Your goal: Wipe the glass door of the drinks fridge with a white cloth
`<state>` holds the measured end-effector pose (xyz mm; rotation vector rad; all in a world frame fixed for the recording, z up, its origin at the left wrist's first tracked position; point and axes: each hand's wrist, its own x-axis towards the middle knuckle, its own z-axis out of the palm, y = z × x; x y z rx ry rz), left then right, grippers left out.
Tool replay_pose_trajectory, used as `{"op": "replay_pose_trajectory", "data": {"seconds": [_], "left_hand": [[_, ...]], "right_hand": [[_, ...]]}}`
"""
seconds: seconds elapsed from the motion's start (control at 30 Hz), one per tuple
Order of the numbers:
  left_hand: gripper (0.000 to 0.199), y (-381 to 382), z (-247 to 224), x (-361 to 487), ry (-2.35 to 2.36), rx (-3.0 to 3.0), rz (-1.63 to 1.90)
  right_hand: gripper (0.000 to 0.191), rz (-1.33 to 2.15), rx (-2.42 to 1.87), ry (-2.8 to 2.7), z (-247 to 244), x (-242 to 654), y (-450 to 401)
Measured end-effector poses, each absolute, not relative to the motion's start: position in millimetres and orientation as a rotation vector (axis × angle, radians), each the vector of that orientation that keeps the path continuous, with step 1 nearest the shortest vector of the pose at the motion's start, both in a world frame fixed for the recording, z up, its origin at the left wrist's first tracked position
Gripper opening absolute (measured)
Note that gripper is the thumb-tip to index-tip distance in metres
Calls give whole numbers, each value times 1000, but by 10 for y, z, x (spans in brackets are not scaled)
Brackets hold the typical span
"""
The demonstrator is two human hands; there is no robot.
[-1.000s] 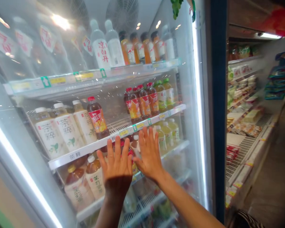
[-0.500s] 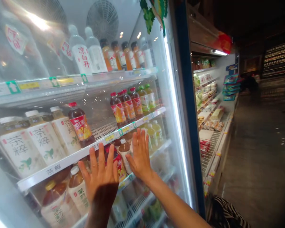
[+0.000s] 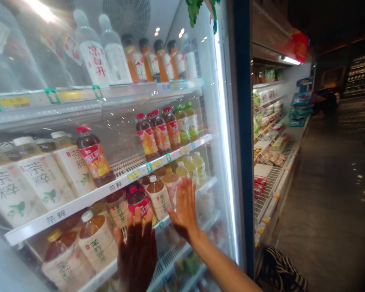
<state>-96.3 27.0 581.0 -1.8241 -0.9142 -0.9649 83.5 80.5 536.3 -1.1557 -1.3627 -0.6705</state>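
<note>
While the left hand (image 3: pixel 136 255) and the right hand (image 3: pixel 185 209) both lie open on the clear glass door (image 3: pixel 213 134) of a tall refrigerated drinks case, neither grips anything: fingers spread, palms toward the glass. L hand sits lower & in heavy shadow; R hand is higher & further right, bare forearm running off the bottom edge. Door's edge is a navy-blue metal frame (image 3: pixel 242 121), right of R hand.

Behind the glass, right at the L fingertips, is a dark-brown plastic bottle w/ red cap & red label (image 3: pixel 136 201), beside an amber bottle w/ white cap & cream label (image 3: pixel 156 198). Nearest R hand: a small bottle w/ pink-and-white label (image 3: pixel 171 187). Above both hands runs a white plastic shelf edge (image 3: pixel 79 202) holding big cream-labelled tea bottles (image 3: pixel 42 182). Top shelf has slim orange-drink bottles (image 3: pixel 162 61).

Right of the door: white wire shelves of packaged snacks (image 3: pixel 267 170) along a dark polished floor (image 3: pixel 328 202). Black-and-white striped fabric (image 3: pixel 280 271) pokes in at the bottom edge; can't tell what it belongs to.
</note>
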Motion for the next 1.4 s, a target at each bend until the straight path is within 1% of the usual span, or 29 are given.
{"op": "replay_pose_trajectory", "data": {"seconds": [0.1,0.17,0.33,0.4,0.5,0.57,0.73,0.83,0.93,1.0,1.1,1.17,1.3,1.33,1.4], "left_hand": [[69,310,5594,-886,-861,-1844,-936],[67,336,5511,-813,-858,-1853,-883],[65,390,5413,-547,-836,-1876,-815],[65,424,5386,-423,-821,-1896,-787],[68,491,5356,-230,-790,-1909,-753],[69,538,5346,-89,-781,-1902,-741],[62,679,5344,329,-783,-1865,-738],[61,772,5346,578,-749,-1854,-707],[70,832,5355,786,-719,-1871,-638],[75,850,5362,903,-712,-1880,-593],[73,863,5364,1038,-715,-1886,-549],[71,872,5353,1088,-714,-1887,-543],[68,888,5316,1103,-714,-1881,-557],[68,889,5310,1099,-720,-1881,-560],[68,883,5308,1091,-730,-1884,-556]], "right_hand": [[79,-673,-1175,-1411,4849,843,725],[78,-665,-1194,-1388,4719,937,737],[78,-584,-1236,-1289,5103,1356,949],[77,-577,-1218,-1339,5026,1436,949],[78,-628,-1176,-1433,4683,1550,899],[78,-652,-1189,-1429,4600,1716,928],[74,-579,-1271,-1329,4865,2188,1102],[76,-562,-1217,-1387,4705,2291,1077],[78,-593,-1170,-1417,4611,2456,1104],[76,-593,-1182,-1376,4779,2658,1195],[73,-544,-1235,-1289,5067,2912,1319],[74,-530,-1223,-1296,5013,2926,1308],[77,-561,-1159,-1405,4584,2791,1173],[77,-571,-1153,-1411,4575,2804,1173],[76,-579,-1146,-1370,4758,2916,1234]]}}
